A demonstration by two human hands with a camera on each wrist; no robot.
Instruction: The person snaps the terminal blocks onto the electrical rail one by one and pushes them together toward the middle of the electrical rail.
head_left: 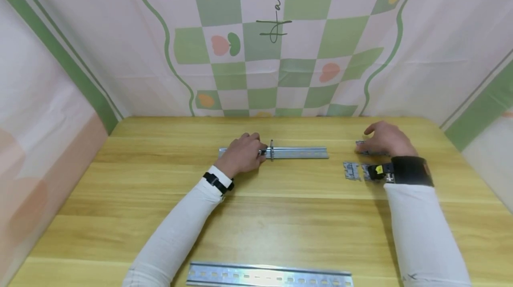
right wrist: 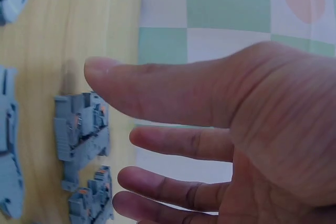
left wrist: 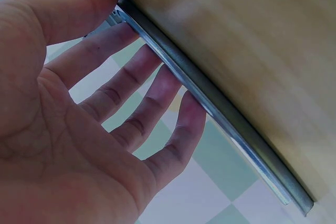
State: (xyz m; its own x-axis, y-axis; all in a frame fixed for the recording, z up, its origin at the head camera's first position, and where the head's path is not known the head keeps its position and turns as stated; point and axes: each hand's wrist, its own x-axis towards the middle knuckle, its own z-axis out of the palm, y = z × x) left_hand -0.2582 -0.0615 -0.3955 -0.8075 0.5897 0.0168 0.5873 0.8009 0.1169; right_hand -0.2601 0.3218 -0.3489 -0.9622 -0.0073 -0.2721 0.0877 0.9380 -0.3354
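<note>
Left hand (head_left: 240,154) grips the rail (head_left: 302,153); right hand (head_left: 388,139) hovers, fingers parted, by the grey blocks (head_left: 351,171)!
Rail's toward the bench's (head_left: 260,220) far edge, probably stiff and slick; blocks, near the far right corner, look light: pinch their flat sides.

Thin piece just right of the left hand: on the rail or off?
On. In the head view, the thin piece sits crosswise over the metal rail, spanning its width. Whether it's locked in, cannot tell.

Silver rail (head_left: 302,153), loose grey blocks (head_left: 351,171)
We see the rail near the worktop's (head_left: 264,224) far edge, blocks toward its right.
</note>
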